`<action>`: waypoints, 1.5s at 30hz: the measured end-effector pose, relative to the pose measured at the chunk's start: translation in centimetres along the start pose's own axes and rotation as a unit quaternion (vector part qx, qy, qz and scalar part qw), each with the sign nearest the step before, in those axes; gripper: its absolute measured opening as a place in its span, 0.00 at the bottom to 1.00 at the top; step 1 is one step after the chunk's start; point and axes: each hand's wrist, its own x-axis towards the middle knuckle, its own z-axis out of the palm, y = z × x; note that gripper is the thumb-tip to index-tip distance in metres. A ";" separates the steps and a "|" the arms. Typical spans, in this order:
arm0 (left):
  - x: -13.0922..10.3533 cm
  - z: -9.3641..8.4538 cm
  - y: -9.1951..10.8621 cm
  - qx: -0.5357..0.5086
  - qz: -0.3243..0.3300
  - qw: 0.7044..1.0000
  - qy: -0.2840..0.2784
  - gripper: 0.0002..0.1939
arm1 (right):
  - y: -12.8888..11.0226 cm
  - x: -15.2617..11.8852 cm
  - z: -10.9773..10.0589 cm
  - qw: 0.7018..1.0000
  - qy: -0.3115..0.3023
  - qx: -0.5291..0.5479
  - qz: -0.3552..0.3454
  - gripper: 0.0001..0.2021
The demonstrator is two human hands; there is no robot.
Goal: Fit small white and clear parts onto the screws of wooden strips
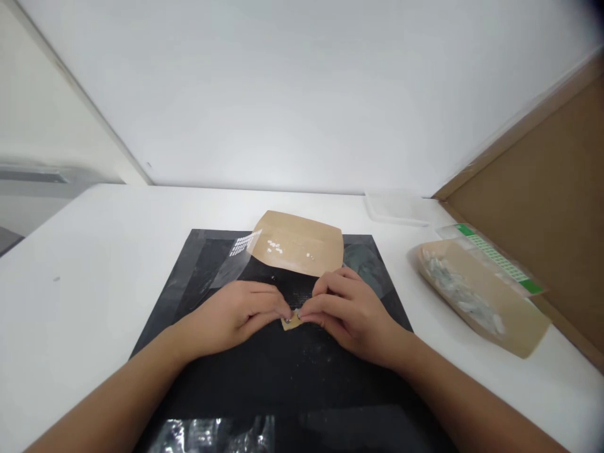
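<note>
Left grip (285, 315) and right grip (304, 314) pinching tan piece (292, 324) — brown tray (302, 228), white bits (274, 246) inside

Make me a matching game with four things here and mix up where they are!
1. black mat
2. small tan piece
3. green-edged sheet
4. big tan sheet

A. at the fingertips of the left hand and right hand
B. just beyond the hands, with white bits on it
C. near the brown board on the right
D. under the big tan sheet

Pairs: 1-D, 2-A, 3-C, 4-B
</note>
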 end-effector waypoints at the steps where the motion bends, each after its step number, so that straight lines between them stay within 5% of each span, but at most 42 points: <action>1: 0.0 0.1 0.0 0.001 -0.004 1.000 0.003 0.12 | 0.1 0.0 0.0 1.000 0.001 -0.003 -0.004 0.04; 10: 0.2 0.7 0.6 -0.007 -0.086 0.996 0.025 0.09 | 0.2 0.2 -0.1 1.000 0.001 0.003 -0.009 0.04; 21: 0.3 1.0 0.0 -0.085 -0.101 0.989 0.061 0.03 | -0.8 0.4 0.5 0.996 0.006 -0.062 -0.065 0.01; 25: 0.5 1.2 0.1 -0.167 -0.149 0.972 0.065 0.07 | -0.7 0.4 0.7 0.996 0.004 -0.072 -0.060 0.01; 45: 0.3 1.4 0.1 -0.186 -0.184 0.962 0.075 0.08 | -0.9 0.7 1.2 0.997 -0.007 -0.061 -0.051 0.03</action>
